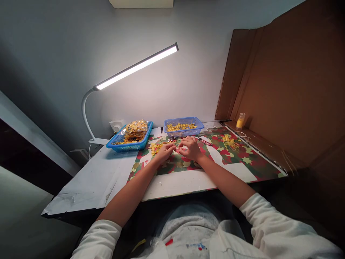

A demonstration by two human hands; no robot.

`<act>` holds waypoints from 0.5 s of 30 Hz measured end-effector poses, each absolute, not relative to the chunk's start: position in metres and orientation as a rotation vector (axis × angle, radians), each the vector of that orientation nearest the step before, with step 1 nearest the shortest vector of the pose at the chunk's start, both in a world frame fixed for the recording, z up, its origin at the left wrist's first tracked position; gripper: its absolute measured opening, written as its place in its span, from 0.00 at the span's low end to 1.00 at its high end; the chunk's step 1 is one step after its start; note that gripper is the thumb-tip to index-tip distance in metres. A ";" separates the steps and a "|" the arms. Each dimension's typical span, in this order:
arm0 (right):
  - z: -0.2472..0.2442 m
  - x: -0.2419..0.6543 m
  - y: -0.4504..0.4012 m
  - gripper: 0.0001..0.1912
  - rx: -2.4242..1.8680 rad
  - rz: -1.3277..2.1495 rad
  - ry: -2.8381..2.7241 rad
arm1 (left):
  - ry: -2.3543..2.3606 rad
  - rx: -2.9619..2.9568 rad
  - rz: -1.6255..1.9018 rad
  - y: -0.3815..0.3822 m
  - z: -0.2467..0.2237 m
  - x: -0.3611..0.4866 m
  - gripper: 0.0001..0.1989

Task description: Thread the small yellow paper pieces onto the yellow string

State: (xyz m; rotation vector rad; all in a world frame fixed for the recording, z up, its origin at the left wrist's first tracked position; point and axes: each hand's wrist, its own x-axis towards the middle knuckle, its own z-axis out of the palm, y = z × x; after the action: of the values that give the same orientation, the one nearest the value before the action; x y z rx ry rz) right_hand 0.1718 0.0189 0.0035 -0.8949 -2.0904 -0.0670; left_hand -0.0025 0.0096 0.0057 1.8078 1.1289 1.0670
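My left hand point(166, 152) and my right hand point(190, 147) face each other over the patterned mat, a small gap between their fingertips. Both are closed in a pinch. Whatever lies between the fingers is too small to make out. Just beyond my left hand is a loose heap of yellow, ribbon-like pieces point(154, 148). A pink-handled cutter point(206, 142) rests on the mat to the right of my right hand. Farther right lies a tangle of yellow strings and pieces point(230, 142).
At the back left, a blue basket point(129, 146) holds a plastic bag of golden pieces. A periwinkle basket point(184, 132) with yellow pieces stands at the wall. A lit lamp point(137, 66) arches overhead. Tall cardboard point(280, 79) borders the right, near a yellow-filled bottle point(240, 122).
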 end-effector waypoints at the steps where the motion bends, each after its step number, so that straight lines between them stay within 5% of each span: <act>1: 0.004 0.172 0.019 0.05 -0.901 -0.073 -2.090 | 1.129 1.812 1.070 0.010 0.005 -0.003 0.14; 15: 0.003 0.171 0.022 0.06 -0.916 -0.135 -2.072 | 1.168 1.892 1.084 0.020 0.000 -0.008 0.13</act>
State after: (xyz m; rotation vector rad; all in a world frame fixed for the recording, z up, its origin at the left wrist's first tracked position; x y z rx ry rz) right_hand 0.1710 0.0221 0.0030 -0.9157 -2.0724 -0.1350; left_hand -0.0080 0.0197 -0.0004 1.8919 1.1683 1.0839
